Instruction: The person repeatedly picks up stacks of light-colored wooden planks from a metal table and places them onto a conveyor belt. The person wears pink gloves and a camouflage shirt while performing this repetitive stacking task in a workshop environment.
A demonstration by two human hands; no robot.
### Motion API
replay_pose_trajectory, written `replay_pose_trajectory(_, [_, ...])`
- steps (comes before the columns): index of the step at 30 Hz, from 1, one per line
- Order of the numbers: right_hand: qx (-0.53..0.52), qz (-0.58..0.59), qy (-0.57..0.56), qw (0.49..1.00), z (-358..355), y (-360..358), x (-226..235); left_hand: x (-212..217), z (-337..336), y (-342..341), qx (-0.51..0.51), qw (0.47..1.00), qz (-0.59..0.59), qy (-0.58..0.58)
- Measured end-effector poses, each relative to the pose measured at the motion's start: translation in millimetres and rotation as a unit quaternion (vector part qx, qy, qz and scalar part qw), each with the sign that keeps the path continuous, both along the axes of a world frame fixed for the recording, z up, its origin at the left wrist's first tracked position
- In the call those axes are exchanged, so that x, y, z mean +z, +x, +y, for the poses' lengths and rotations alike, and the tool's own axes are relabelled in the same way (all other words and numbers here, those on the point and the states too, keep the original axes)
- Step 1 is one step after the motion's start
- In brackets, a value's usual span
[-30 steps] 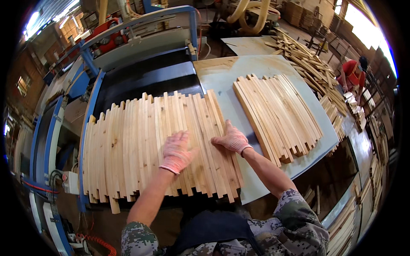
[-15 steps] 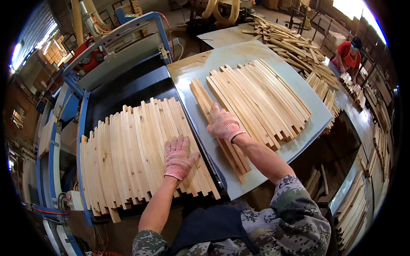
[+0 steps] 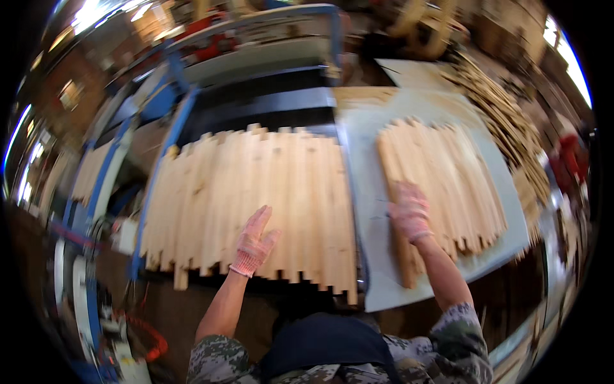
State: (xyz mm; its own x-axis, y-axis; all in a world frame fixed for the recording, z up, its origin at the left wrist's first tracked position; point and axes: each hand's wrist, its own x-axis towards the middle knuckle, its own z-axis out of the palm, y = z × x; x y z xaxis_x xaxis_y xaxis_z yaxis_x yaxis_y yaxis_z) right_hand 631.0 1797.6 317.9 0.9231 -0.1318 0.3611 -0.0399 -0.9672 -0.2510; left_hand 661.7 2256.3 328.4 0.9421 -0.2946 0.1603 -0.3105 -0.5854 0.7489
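Note:
My left hand (image 3: 254, 242), in a pinkish work glove, is open, its fingers stretched out over the row of pale wooden strips (image 3: 246, 192) on the black machine bed. Blur hides whether it touches them. To the right, my gloved right hand (image 3: 410, 211) lies open along the left side of a second group of wooden strips (image 3: 448, 179). Its fingers rest over the leftmost strips (image 3: 401, 246), and its thumb is at their outer side. These strips sit side by side, with uneven ends, on a pale blue-grey board (image 3: 377, 281).
A blue machine frame (image 3: 256, 20) stands behind the black bed (image 3: 256, 102). Loose wooden sticks (image 3: 502, 109) are heaped at the far right. A person in red (image 3: 569, 157) is at the right edge. A red coiled hose (image 3: 153, 342) hangs at the lower left.
The view has swung, and is now blurred. My right hand has brought the separate left strips against the larger group, closing the gap. My left hand has shifted left across the row.

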Motion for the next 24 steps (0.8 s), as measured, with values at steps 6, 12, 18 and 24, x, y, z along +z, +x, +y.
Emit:
replay_pose_trajectory(6, [-0.109, 0.072, -0.041, 0.991, 12, -2, -16, 7, 232, 9, 0.334, 0.902, -0.131, 0.240])
replay_pose_trajectory(12, [-0.082, 0.121, 0.137, 0.980, 129, -17, -6, 58, 451, -13, 0.522, 0.739, -0.002, 0.427])
replay_pose_trajectory(18, [-0.066, 0.036, 0.371, 0.926, 115, -17, -66, 63, 483, -3, 0.467, 0.776, 0.020, 0.424])
replay_pose_trajectory(24, [-0.107, 0.095, 0.466, 0.873, 172, -16, -14, 73, 513, -31, 0.455, 0.808, -0.024, 0.374])
